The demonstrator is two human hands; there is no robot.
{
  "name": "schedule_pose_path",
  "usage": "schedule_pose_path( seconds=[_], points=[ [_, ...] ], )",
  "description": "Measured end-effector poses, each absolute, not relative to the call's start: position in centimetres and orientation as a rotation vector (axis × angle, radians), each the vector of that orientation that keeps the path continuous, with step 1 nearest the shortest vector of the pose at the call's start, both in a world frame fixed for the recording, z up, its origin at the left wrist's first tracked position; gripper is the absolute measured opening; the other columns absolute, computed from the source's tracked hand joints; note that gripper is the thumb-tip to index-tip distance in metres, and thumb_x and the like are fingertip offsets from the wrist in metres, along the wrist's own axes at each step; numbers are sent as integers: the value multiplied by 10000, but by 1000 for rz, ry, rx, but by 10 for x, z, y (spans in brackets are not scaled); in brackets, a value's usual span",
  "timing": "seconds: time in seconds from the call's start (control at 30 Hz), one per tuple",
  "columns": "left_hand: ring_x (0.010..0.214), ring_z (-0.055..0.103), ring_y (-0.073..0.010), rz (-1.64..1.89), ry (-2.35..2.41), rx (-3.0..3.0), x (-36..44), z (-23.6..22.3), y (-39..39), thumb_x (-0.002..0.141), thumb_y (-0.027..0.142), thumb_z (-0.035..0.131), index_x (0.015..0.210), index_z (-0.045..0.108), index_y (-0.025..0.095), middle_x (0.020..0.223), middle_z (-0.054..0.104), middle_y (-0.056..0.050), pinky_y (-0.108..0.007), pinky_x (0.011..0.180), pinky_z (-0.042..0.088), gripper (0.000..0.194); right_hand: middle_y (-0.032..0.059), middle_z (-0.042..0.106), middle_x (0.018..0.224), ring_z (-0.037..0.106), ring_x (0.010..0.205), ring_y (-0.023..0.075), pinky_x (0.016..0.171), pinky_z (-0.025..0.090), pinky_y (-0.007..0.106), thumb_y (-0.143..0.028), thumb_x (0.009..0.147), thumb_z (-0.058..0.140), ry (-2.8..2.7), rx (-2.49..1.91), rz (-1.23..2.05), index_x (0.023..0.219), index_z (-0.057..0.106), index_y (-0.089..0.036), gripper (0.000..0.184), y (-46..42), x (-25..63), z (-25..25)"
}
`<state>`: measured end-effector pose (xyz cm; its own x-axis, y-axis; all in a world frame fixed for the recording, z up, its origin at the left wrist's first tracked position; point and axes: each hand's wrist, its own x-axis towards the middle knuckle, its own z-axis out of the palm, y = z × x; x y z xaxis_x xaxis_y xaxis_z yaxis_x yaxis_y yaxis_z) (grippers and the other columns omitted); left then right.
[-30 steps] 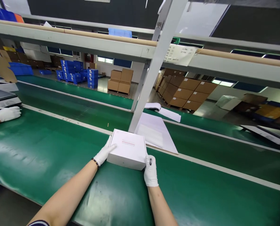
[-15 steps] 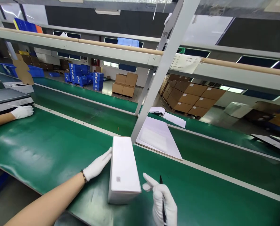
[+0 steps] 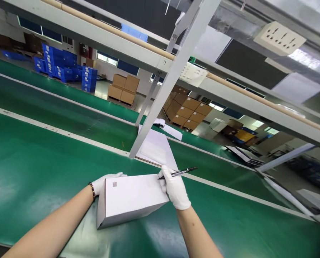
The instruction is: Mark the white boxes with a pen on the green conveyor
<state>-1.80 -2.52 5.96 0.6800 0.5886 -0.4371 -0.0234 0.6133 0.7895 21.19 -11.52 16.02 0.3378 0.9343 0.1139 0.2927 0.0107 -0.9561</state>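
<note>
Right hand (image 3: 176, 190) rests pen (image 3: 179, 173) on white box (image 3: 130, 199).
</note>
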Motion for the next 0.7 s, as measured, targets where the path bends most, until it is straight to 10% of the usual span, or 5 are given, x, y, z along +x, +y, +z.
schedule_pose_path(
  seconds=[0.23, 0.7],
  points=[
    [1261, 526, -313, 454, 676, 831, -26, 39, -14, 715, 648, 721, 1257, 568, 111, 1366, 548, -169, -356, 1041, 461, 778, 35, 523, 516, 500, 487, 204, 457, 425, 299, -711, 774, 486, -1196, -1791, 381, 525, 472, -239, 534, -115, 200, 159],
    [1279, 508, -322, 473, 655, 840, -22, 32, -16, 638, 746, 719, 1292, 540, 125, 1426, 477, -193, -368, 1012, 494, 919, 21, 503, 506, 471, 501, 192, 487, 404, 283, -754, 811, 437, -1303, -1898, 300, 528, 429, -244, 584, -115, 201, 155]
  ],
)
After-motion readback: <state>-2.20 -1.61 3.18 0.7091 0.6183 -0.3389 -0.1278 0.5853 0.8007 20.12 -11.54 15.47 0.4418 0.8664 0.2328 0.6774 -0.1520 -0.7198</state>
